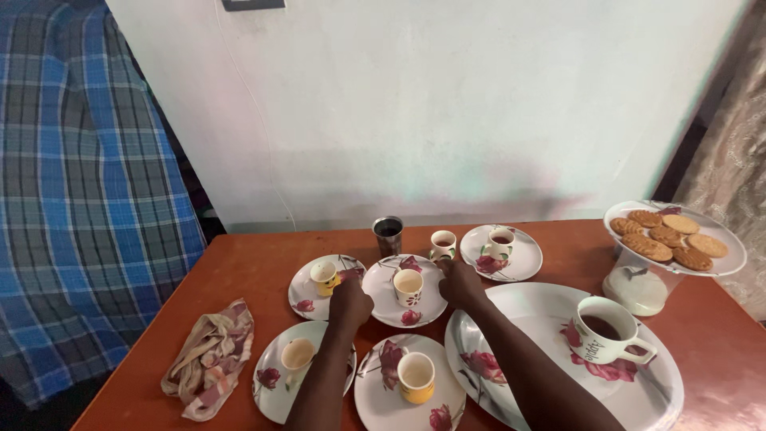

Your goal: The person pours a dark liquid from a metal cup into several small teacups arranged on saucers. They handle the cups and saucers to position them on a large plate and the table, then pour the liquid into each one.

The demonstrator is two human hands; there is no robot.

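Note:
My left hand [349,304] grips the left rim of a white floral saucer [381,305] in the middle of the table. My right hand [460,283] grips the same saucer's right rim. A small white cup with red flowers [408,286] stands on that saucer. Just beyond my right hand is another small cup of tea [443,243] standing on the bare table.
Around lie a saucer with a yellow cup [325,278], one with a white cup [297,353], one with a yellow-based cup [416,377] and one at the back [501,254]. A steel tumbler [388,235], large platter with mug [606,339], biscuit plate [674,237], crumpled cloth [209,358].

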